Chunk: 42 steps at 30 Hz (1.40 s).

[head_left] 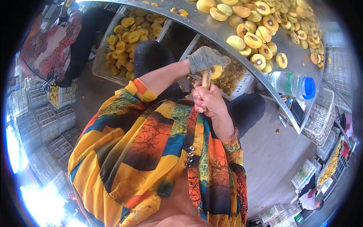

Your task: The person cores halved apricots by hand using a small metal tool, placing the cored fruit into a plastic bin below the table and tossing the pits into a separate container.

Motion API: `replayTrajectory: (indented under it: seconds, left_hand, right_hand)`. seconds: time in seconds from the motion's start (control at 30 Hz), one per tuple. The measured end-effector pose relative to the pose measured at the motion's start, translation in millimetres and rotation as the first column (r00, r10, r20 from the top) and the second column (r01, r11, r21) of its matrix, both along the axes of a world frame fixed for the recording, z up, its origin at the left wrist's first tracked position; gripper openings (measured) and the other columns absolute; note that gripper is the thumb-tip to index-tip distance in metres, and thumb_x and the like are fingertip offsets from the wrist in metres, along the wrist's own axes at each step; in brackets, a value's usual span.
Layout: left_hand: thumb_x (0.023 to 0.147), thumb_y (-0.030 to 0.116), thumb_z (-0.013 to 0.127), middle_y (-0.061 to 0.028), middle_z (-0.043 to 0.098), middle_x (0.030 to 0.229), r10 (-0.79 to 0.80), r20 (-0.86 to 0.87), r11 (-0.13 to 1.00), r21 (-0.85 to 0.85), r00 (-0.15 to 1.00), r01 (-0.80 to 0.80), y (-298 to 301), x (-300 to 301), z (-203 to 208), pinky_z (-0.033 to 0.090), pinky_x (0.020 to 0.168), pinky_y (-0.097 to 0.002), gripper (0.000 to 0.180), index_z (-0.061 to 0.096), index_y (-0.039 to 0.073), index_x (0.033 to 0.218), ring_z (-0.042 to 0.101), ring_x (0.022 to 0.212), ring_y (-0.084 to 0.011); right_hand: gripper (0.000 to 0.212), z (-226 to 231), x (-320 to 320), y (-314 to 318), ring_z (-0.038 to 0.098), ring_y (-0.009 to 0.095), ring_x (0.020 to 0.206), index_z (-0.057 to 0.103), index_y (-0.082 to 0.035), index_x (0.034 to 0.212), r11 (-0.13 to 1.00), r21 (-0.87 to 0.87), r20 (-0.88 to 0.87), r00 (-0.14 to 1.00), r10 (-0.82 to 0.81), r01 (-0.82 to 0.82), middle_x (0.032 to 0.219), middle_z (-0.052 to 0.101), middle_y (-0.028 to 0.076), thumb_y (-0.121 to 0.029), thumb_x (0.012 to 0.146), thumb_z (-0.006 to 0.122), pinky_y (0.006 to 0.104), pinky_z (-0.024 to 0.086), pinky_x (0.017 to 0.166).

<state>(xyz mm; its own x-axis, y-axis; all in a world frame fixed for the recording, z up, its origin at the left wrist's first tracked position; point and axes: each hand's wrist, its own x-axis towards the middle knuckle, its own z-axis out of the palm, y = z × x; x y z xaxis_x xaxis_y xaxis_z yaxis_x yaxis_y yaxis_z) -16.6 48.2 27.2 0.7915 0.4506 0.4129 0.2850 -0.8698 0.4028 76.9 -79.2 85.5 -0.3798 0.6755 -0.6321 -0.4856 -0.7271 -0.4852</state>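
Observation:
My left hand (207,60), in a grey knit glove, is closed around a yellow peach half (216,72), of which only the lower part shows. Bare-skinned, my right hand (210,101) grips a pale wooden handle (206,79) just below it. The handle's upper end meets the fruit; whatever tip it has is hidden by the fruit and glove. Under both hands stands a white crate (240,92) of brownish-yellow fruit scraps. Beyond them, many halved peaches (252,40) lie on the metal table (211,28), several with pits showing.
A crate (99,68) of hollowed yellow peach halves stands left of my knees. A clear bottle with a blue cap (308,87) lies near the table's right corner. Another person (51,53) is at the left. Stacked crates (49,121) line the left, and a white basket (319,125) stands right.

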Motion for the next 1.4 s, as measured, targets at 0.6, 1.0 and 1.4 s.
replayTrajectory:
  seconds: [0.6,1.0,1.4]
  left_hand:
    - [0.084,0.048,0.041,-0.0044,0.061,0.105,0.923,-0.302,0.276,0.088,0.239,-0.957,84.8,-195.8,52.5,0.045,0.081,-0.0337,0.038,0.061,0.022,0.104,0.059,0.093,-0.0227]
    - [0.084,0.049,0.040,-0.0124,0.060,0.104,0.553,-0.524,0.649,-0.216,0.647,-0.730,146.2,45.5,30.5,0.046,0.079,-0.0388,0.046,0.057,0.013,0.106,0.058,0.095,-0.0276]
    - [0.067,0.026,0.071,-0.0109,0.055,0.100,0.423,0.164,0.862,0.233,0.891,-0.451,-5.1,-8.1,56.9,0.052,0.074,-0.0355,0.035,0.059,0.019,0.099,0.059,0.088,-0.0260]
  right_hand:
    - [0.032,-103.4,27.7,21.4,0.047,0.015,0.044,0.042,-0.003,0.090,0.997,0.054,0.393,0.917,-0.068,0.051,0.068,0.050,0.008,-0.035,0.088,0.046,0.0292,0.040,0.037]
    - [0.024,-75.8,33.2,0.4,0.043,0.009,0.039,0.046,-0.003,0.082,0.991,0.136,0.631,0.771,-0.089,0.003,0.057,0.049,0.004,-0.026,0.087,0.049,0.0237,0.036,0.034]
    - [0.037,-28.0,22.8,42.7,0.036,0.010,0.039,0.044,-0.004,0.085,0.823,0.309,0.123,0.838,-0.532,0.477,0.062,0.045,0.007,-0.040,0.088,0.049,0.0238,0.029,0.035]
